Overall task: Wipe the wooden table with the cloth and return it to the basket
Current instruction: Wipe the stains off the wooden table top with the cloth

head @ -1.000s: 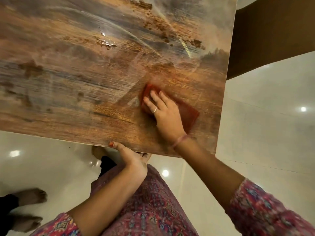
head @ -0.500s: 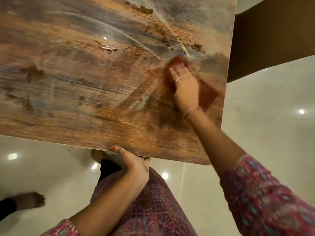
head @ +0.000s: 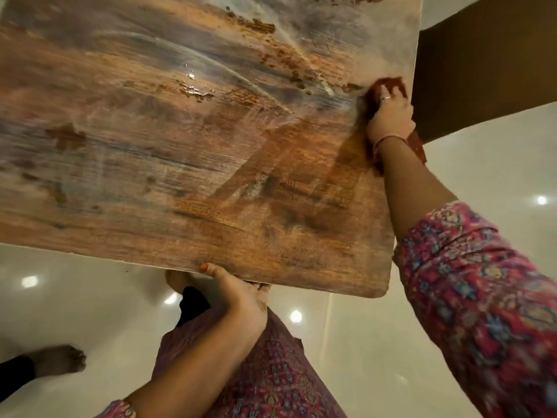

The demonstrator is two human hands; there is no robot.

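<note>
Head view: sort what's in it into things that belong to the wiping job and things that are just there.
Part of the job:
- wooden table
- red cloth, pressed to the table's right edge under the right hand
- left hand, gripping the near edge

Just there:
- glossy white floor
- bare foot at lower left
- brown panel beyond the table

No legible text — no labels, brands, numbers.

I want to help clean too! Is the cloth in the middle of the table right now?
No, the right hand presses the red cloth at the table's right edge.
</note>
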